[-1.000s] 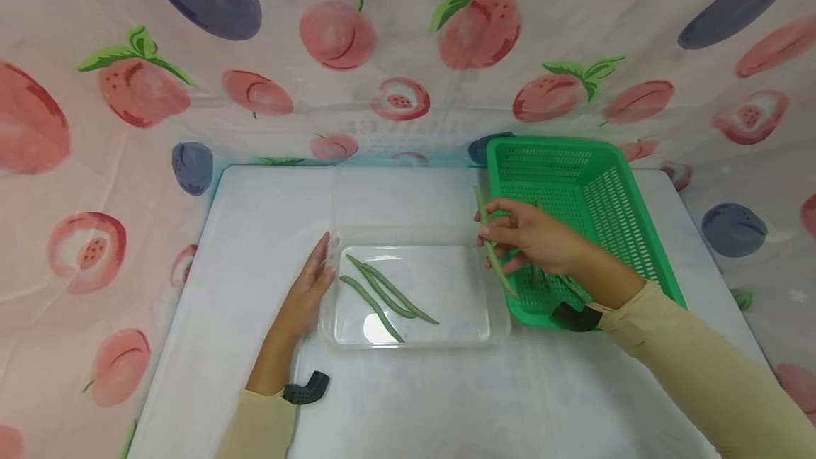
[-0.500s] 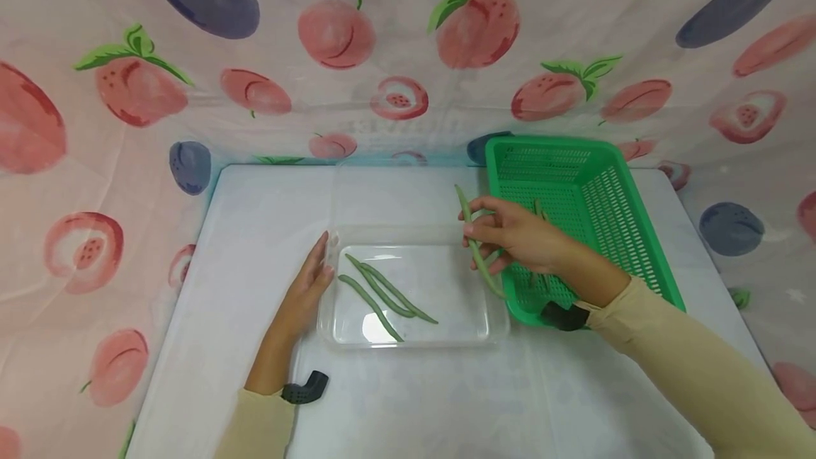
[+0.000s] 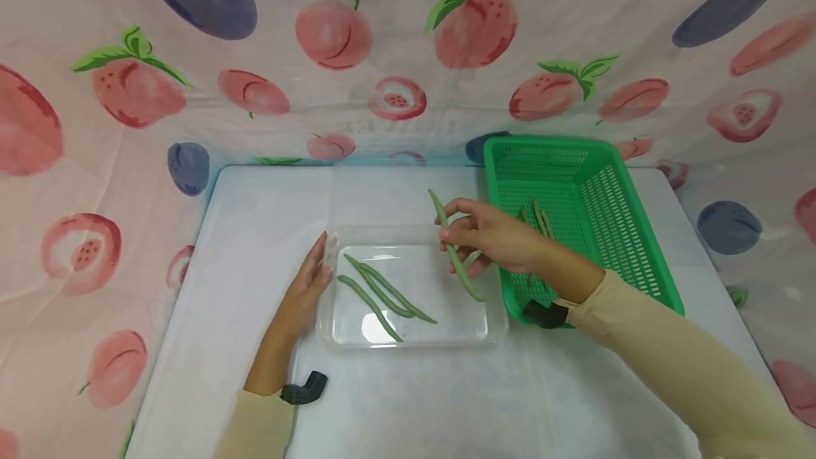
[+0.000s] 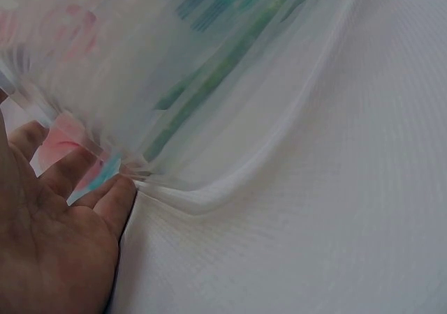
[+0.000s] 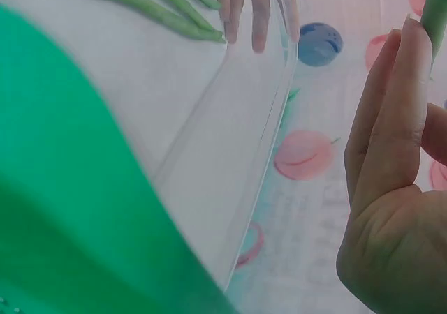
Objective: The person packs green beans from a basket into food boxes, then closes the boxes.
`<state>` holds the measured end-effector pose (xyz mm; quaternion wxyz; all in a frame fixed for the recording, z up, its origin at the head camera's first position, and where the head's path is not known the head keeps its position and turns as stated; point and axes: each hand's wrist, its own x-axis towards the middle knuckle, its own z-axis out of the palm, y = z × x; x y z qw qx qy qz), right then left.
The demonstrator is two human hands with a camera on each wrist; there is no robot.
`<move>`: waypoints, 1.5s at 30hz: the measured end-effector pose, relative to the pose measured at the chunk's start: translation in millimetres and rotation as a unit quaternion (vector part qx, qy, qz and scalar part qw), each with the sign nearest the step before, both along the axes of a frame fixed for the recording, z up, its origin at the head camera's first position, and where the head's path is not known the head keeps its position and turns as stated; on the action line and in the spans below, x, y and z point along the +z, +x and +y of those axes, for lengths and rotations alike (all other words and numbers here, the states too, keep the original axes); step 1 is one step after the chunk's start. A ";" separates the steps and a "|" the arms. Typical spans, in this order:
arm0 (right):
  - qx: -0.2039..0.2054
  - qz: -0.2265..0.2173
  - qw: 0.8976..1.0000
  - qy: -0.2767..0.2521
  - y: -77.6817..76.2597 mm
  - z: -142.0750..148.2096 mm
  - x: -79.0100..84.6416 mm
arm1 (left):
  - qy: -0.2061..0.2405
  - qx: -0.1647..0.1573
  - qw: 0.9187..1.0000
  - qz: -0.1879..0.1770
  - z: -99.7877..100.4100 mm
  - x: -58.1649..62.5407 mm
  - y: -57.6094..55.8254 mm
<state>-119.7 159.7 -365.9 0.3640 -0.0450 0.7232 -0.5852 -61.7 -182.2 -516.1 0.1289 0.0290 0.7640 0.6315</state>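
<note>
A clear plastic container (image 3: 414, 268) lies on the white table with three green beans (image 3: 372, 307) on its floor, toward its left side. Fingers extended, my left hand (image 3: 304, 296) rests against the container's left wall; the left wrist view shows this hand (image 4: 63, 237) touching the clear wall. Above the container's right part, my right hand (image 3: 487, 234) pinches one green bean (image 3: 454, 257) between thumb and fingers. Only a piece of that bean (image 5: 434, 21) appears at the edge of the right wrist view. A green basket (image 3: 650, 253) beside the container holds several more beans (image 3: 542, 217), partly hidden by my right arm.
The green basket stands close against the container's right side, under my right forearm. A fruit-printed curtain (image 3: 395, 27) hangs behind the table (image 3: 268, 197) and at both sides. Each wrist carries a black camera mount (image 3: 304, 388).
My right hand has moved left with the green bean, from over the basket's edge to over the container. More beans in the basket are now uncovered. My left hand has stayed in place.
</note>
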 end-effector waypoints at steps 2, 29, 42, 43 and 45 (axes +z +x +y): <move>0.002 0.000 1.000 0.003 0.0 -3.4 0.2 | 0.000 0.000 1.000 -0.001 0.1 -0.2 -0.2; 0.031 -0.002 1.000 -0.001 2.8 -25.2 -7.5 | 0.015 0.000 1.000 -0.002 0.9 -0.2 0.4; 0.033 -0.005 0.999 -0.005 3.9 -32.9 -13.1 | 0.011 0.003 1.000 -0.004 1.4 0.1 0.8; 0.034 -0.006 0.999 -0.005 4.1 -33.4 -13.5 | 0.012 0.003 1.000 -0.004 1.4 0.1 0.7; 0.033 -0.008 0.999 -0.004 4.3 -34.1 -14.7 | 0.011 0.002 1.000 -0.004 1.2 0.2 0.8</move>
